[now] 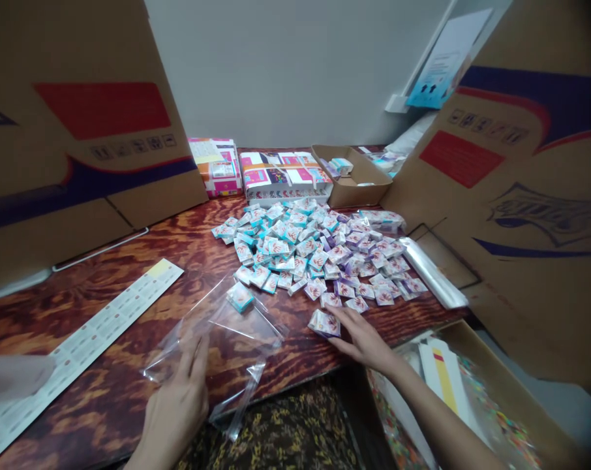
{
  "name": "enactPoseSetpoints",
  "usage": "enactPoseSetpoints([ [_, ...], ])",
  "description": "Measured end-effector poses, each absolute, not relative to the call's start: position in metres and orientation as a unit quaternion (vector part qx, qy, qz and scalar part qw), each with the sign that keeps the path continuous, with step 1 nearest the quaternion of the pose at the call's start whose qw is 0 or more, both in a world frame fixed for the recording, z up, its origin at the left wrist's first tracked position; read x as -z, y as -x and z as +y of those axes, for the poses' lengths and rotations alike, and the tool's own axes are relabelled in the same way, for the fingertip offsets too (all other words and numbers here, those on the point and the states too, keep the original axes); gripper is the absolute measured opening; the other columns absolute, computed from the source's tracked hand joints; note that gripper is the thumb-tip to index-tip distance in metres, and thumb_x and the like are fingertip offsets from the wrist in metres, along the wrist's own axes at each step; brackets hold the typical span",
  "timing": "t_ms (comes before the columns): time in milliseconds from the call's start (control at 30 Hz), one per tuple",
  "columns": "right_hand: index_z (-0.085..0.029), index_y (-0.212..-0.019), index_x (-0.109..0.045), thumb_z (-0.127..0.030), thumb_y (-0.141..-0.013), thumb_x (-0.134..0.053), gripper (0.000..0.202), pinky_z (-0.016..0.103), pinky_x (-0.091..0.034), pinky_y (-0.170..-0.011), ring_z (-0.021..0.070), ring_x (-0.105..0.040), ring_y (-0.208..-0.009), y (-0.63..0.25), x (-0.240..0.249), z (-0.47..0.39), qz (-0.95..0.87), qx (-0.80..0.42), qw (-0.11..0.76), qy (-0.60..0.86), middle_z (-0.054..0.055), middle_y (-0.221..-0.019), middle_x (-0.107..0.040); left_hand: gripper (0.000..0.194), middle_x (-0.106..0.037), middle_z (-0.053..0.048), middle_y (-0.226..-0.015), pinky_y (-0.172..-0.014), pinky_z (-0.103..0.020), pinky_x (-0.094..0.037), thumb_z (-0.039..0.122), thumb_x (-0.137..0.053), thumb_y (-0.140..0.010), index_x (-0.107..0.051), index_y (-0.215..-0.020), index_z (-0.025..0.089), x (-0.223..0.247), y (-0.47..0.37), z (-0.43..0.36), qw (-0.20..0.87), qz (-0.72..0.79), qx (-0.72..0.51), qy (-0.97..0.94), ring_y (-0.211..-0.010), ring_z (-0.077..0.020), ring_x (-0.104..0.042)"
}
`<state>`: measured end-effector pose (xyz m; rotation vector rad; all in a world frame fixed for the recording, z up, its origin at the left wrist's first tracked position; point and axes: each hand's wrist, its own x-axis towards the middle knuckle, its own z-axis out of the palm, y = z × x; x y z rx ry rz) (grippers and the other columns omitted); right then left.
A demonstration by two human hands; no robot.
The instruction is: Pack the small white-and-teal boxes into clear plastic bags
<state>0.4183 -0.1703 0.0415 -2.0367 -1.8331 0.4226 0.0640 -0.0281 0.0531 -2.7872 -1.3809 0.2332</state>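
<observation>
Picking up seems in hand: the right hand pinches a box near the pile, the left hand rests fingers close together on the bag at left, pinch unclear, and lifting calls for a steady hold.

Box pile: beyond right grip
Plastic bag: at left grip
Printed sheet: left of left grip

The red-brown patterned table carries a loose heap of small boxes, a clear plastic bag near the front edge, a long label strip at left, and, behind the heap, colourful packs and an open cardboard box.
</observation>
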Motion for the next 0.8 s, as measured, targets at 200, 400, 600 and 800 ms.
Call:
enactPoseSetpoints([
  [200, -0.024, -0.128, -0.044, -0.029, -0.088, -0.048, 0.041, 0.035, -0.045, -0.09, 0.0209, -0.053, -0.105, -0.412, -0.037, -0.179, -0.619, -0.064, 0.245, 0.744, 0.009, -0.113, -0.055, 0.059, -0.031, -0.008, -0.144, -0.056, -0.026, -0.054, 0.01, -0.037, -0.079, -0.033, -0.137, 0.018, -0.062, -0.068, -0.031, 0.011, -0.447, -0.065, 0.892, -0.08, -0.0178, -0.064],
  [400, -0.024, -0.128, -0.046, -0.028, -0.087, -0.05, 0.041, 0.036, -0.045, -0.091, 0.0218, -0.051, -0.107, -0.402, -0.014, -0.182, -0.648, -0.04, 0.229, 0.725, 0.01, -0.116, -0.052, 0.058, -0.031, -0.007, -0.145, -0.051, -0.025, -0.052, 0.009, -0.036, -0.08, -0.034, -0.137, 0.019, -0.062, -0.067, -0.032, 0.014, -0.454, -0.077, 0.888, -0.076, -0.0168, -0.065],
  [600, -0.025, -0.133, -0.04, -0.024, -0.089, -0.047, 0.044, 0.035, -0.046, -0.091, 0.0212, -0.052, -0.108, -0.397, -0.003, -0.189, -0.631, -0.022, 0.265, 0.729, 0.011, -0.119, -0.05, 0.062, -0.029, -0.008, -0.146, -0.047, -0.026, -0.051, 0.01, -0.038, -0.079, -0.029, -0.139, 0.021, -0.062, -0.066, -0.034, 0.014, -0.453, -0.072, 0.889, -0.066, -0.015, -0.063],
  [800, -0.027, -0.136, -0.035, -0.026, -0.089, -0.045, 0.048, 0.037, -0.047, -0.091, 0.023, -0.05, -0.113, -0.394, 0.017, -0.195, -0.632, -0.023, 0.244, 0.735, 0.011, -0.123, -0.047, 0.062, -0.033, -0.009, -0.144, -0.048, -0.024, -0.052, 0.008, -0.039, -0.078, -0.031, -0.138, 0.021, -0.061, -0.064, -0.038, 0.021, -0.445, -0.028, 0.895, -0.079, -0.018, -0.063],
])
